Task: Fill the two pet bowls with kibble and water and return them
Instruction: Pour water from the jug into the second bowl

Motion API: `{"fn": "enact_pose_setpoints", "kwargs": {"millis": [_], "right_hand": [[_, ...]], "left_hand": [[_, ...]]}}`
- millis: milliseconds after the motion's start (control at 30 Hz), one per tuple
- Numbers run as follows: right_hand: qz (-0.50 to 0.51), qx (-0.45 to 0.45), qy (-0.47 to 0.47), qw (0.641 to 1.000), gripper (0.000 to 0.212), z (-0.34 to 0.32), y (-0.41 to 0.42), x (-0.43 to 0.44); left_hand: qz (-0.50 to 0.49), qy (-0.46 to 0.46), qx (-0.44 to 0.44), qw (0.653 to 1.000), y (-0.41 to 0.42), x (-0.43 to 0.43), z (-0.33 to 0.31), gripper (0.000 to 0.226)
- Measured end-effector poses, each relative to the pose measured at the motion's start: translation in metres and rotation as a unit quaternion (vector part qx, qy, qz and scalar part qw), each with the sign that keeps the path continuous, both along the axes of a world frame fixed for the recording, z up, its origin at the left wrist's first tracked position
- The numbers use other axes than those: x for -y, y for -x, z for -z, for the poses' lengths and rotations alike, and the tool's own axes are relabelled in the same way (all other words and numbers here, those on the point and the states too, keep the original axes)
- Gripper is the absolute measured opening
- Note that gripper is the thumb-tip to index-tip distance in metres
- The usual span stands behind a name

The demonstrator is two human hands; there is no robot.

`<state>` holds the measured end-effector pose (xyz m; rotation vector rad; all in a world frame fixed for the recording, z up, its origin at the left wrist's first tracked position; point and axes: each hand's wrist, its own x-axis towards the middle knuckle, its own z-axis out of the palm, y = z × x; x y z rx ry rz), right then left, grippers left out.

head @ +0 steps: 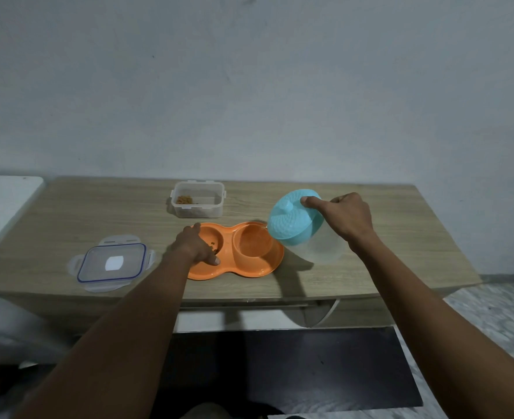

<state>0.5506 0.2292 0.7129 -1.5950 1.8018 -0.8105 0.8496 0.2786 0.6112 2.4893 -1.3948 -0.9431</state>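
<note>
An orange double pet bowl [261,269] lies on the wooden table [68,213]. Its left well holds a few dark kibble pieces [213,245]; its right well [254,241] takes a thin stream of water. My left hand [196,244] rests flat over the left well, pressing the dish. My right hand [345,217] grips a clear jug with a turquoise lid [292,222], tilted left with its spout over the right well. A clear container [197,199] with some kibble stands behind the dish.
The container's clear lid with a blue seal [111,265] lies at the front left of the table. A white surface [2,201] adjoins the table's left end. A dark panel [310,367] sits below the front edge.
</note>
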Motion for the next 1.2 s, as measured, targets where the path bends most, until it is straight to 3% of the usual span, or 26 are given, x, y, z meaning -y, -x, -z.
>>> {"fn": "enact_pose_setpoints", "kwargs": {"millis": [500,767,967,1100,1200], "right_hand": [[0.001,0.058,-0.01,0.998,0.057,0.011,0.003,0.004],[0.046,0.226,-0.014,0.973,0.063,0.02,-0.001,0.02],[0.038,0.294,-0.025,0.955,0.076,0.03,-0.035,0.05],[0.032,0.336,-0.061,0.939,0.042,0.04,-0.059,0.073],[0.026,0.342,-0.078,0.936,0.038,0.052,-0.074,0.091]], "left_hand": [[-0.015,0.0,-0.011,1.0,0.003,-0.002,-0.006,0.124],[-0.039,0.012,-0.032,0.999,0.003,-0.001,-0.006,0.123],[-0.047,0.015,-0.043,0.998,0.002,-0.001,-0.005,0.127],[-0.04,0.021,-0.045,0.998,-0.002,-0.001,-0.001,0.129],[-0.019,0.017,-0.042,0.999,-0.004,0.0,0.0,0.125]]}}
